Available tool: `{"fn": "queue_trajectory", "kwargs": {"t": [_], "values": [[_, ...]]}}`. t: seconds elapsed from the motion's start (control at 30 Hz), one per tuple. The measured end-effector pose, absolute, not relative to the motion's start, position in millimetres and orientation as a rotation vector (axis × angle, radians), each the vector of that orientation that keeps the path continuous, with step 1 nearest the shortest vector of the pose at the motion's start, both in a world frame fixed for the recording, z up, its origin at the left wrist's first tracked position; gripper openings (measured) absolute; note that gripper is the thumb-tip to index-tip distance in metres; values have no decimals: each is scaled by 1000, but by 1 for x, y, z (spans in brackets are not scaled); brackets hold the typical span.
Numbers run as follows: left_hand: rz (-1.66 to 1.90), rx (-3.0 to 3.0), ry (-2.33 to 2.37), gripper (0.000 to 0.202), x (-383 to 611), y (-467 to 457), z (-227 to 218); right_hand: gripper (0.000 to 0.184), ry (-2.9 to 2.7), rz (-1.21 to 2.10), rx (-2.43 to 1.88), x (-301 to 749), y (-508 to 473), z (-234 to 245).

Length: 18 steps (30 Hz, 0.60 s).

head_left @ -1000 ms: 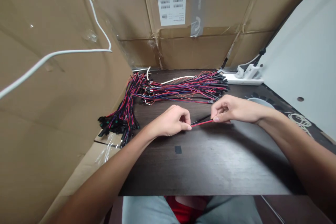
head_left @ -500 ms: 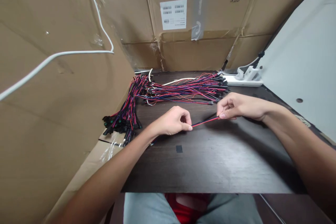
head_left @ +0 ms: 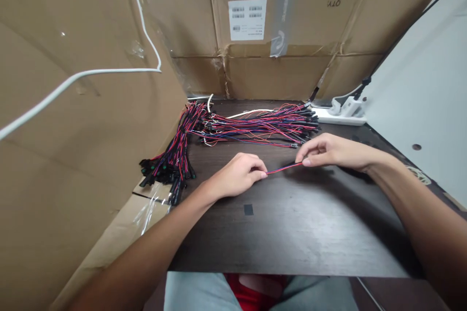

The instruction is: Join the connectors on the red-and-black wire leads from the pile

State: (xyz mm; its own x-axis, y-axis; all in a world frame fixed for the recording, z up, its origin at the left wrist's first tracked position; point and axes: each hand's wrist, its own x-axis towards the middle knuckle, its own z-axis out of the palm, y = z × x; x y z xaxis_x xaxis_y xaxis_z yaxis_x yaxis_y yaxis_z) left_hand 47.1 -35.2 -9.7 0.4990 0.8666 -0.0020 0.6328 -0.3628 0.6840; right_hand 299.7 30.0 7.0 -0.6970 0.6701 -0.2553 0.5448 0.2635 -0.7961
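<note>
A thin red and dark wire cable (head_left: 283, 168) is stretched between my two hands above the dark tabletop. My left hand (head_left: 242, 173) pinches its left end between thumb and fingers. At the other end, my right hand (head_left: 321, 151) is closed on the cable with thumb and forefinger. The cable's ends are hidden by my fingers. Behind my hands lies a wide bundle of red, blue and black wires (head_left: 259, 124). Left of it, a second pile of wires (head_left: 182, 131) hangs toward the table's left edge, its black connectors (head_left: 164, 170) at the near end.
Tall cardboard (head_left: 277, 75) walls off the back, and more cardboard (head_left: 91, 131) stands at the left. A white power strip (head_left: 339, 116) with plugs sits at the back right. A small black square (head_left: 248, 210) lies on the table (head_left: 292, 238). White wall at right.
The cable's strands, spread apart before, now lie closer together between my hands. My right hand has dipped slightly, and the whole view has shifted a little.
</note>
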Motion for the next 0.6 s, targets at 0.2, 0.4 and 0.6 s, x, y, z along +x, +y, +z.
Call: {"fn": "queue_trajectory", "kwargs": {"t": [0.2, 0.4, 0.6], "values": [[422, 2215, 1238, 17, 45, -38, -16, 33, -2711, 1202, -979, 278, 18, 4], [386, 2241, 1243, 21, 48, -42, -20, 21, -2626, 1014, -830, 246, -5, -13], [384, 2182, 1286, 17, 39, -38, -20, 23, -2564, 1086, -938, 253, 1, -12]]}}
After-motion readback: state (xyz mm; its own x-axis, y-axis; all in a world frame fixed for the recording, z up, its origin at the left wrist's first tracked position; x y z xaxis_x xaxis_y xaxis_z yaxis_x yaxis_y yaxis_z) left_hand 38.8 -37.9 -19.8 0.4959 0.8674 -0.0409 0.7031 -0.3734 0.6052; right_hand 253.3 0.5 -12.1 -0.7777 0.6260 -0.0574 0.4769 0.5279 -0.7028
